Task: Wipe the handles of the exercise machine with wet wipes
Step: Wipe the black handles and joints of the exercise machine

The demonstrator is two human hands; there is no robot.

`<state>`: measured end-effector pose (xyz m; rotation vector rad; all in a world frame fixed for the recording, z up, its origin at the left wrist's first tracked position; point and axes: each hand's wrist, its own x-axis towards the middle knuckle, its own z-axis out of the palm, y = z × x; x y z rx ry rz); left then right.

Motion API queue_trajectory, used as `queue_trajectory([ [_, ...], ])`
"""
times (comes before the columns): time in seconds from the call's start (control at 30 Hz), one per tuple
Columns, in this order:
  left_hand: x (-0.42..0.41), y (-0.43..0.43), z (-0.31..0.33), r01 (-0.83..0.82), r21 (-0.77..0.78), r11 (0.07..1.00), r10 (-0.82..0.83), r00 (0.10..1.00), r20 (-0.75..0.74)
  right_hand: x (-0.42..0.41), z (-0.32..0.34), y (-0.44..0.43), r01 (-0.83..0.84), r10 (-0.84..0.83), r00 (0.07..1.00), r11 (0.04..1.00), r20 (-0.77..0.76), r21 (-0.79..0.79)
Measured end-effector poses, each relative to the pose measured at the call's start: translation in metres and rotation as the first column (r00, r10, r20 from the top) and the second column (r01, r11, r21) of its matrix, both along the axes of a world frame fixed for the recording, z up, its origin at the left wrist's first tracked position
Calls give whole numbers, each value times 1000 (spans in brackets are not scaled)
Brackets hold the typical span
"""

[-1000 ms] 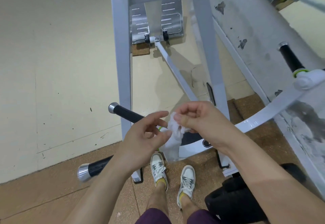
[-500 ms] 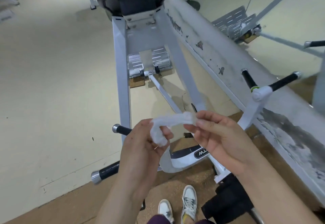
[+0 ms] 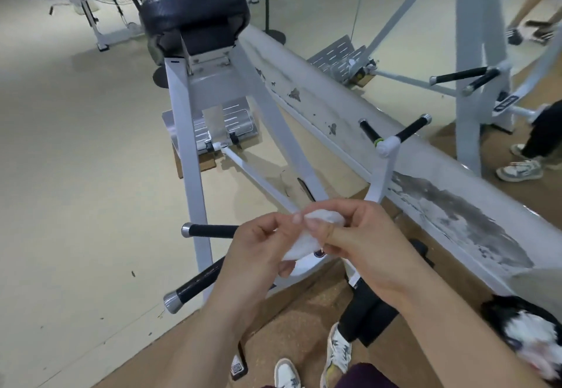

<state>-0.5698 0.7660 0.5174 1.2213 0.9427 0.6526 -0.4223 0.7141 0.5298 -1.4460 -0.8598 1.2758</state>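
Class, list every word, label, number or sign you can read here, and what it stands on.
No text can be read.
Round badge on the white machine arm: partly hidden, too small.
QR sticker on the machine's foot: no words.
Mirrored logo plate: blurred.

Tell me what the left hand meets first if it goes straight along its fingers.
The left hand pinches the wet wipe; straight on, it would likely meet the fingertips of the right hand, which holds the same wipe.
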Motion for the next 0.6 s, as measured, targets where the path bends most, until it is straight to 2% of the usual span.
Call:
queue_trajectory([
  [0.07,3,-3,-1,100,-24,995,-101,995,-12,14,-2,-11,96,-96,995,995,10,-12],
  [0.17,15,-12,-6,247,-8,969,-247,967,-64,36,-4,-26,232,-233,960,972,-155,-26],
  [0.3,52,-24,-15,455,143,879,-428,885,-184,64,-18,-41,370,-383,895,924,-227,-99],
  [0.37,78,-26,-21,436,191,880,-409,898,-165,85,-25,-46,424,-448,850,894,-276,-145],
  [0.4,92,-26,-25,380,161,911,-367,924,-108,98,-29,-47,443,-472,824,882,-314,-164],
  [0.47,125,-24,-35,244,-42,969,-239,966,93,127,-35,-49,462,-506,760,862,-408,-208],
  [0.53,161,-23,-43,172,-312,934,-83,957,280,159,-42,-48,455,-525,689,850,-500,-266],
  [0.6,201,-21,-51,104,-461,881,45,953,300,192,-52,-45,438,-539,619,840,-571,-320],
])
